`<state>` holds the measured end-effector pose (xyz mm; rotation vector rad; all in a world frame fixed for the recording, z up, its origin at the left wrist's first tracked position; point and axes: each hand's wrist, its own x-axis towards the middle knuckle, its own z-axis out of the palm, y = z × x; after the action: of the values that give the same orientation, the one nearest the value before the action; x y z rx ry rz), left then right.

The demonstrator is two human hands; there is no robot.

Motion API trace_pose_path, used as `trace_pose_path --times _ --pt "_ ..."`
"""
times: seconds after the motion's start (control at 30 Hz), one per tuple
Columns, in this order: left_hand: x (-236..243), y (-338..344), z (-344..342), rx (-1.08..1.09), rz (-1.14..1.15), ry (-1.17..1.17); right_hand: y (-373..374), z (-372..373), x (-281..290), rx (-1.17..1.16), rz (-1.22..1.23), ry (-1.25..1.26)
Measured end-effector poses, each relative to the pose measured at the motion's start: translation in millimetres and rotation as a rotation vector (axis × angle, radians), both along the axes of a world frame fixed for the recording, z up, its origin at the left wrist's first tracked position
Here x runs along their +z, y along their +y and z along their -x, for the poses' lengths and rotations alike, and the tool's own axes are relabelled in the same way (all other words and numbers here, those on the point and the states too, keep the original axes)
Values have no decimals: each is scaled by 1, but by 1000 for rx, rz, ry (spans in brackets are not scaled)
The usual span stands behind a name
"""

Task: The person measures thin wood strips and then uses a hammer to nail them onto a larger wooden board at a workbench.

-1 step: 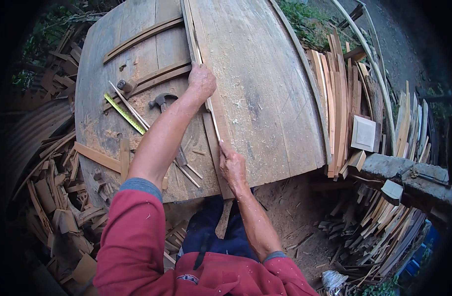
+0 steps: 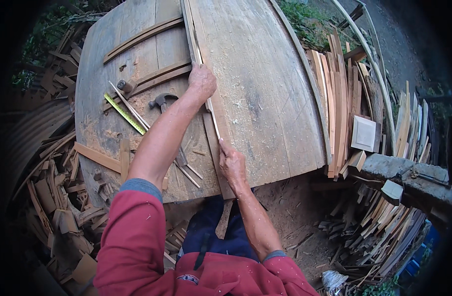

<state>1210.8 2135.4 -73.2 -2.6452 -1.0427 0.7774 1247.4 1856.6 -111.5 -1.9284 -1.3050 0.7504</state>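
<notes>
A thin pale wood strip (image 2: 214,118) runs lengthwise along a long brown wooden rail (image 2: 211,143) on the workbench. My left hand (image 2: 202,80) is closed over the strip farther up, beside the end of a crosspiece (image 2: 161,74). Nearer to me, my right hand (image 2: 233,165) pinches the strip's near end, its index finger lying along it. Left of the rail lie a claw hammer (image 2: 161,100), partly hidden by my left forearm, and a yellow measuring tape or rule (image 2: 124,114) beside slim sticks (image 2: 132,106).
Wood shavings are scattered over the plank workbench (image 2: 270,98). A raised strip (image 2: 305,74) edges its right side. Upright boards (image 2: 337,108) lean at the right, near a concrete ledge (image 2: 403,172). Offcuts (image 2: 63,197) pile up at the left, beside corrugated sheeting (image 2: 38,133).
</notes>
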Motion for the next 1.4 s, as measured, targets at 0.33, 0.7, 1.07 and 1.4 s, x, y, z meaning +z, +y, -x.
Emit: trace_pose_path --times 0.33,0.7,1.07,1.4 --pt "0 -4 9 -18 -2 -8 56 -1 -4 34 40 -13" --pt "-7 8 -5 -117 -92 -102 90 -26 -10 18 76 65" --pt "-9 10 -5 -143 -110 16 5 -10 -10 -163 -117 185" --pt "0 7 -3 -50 -78 66 56 -15 4 -37 99 155"
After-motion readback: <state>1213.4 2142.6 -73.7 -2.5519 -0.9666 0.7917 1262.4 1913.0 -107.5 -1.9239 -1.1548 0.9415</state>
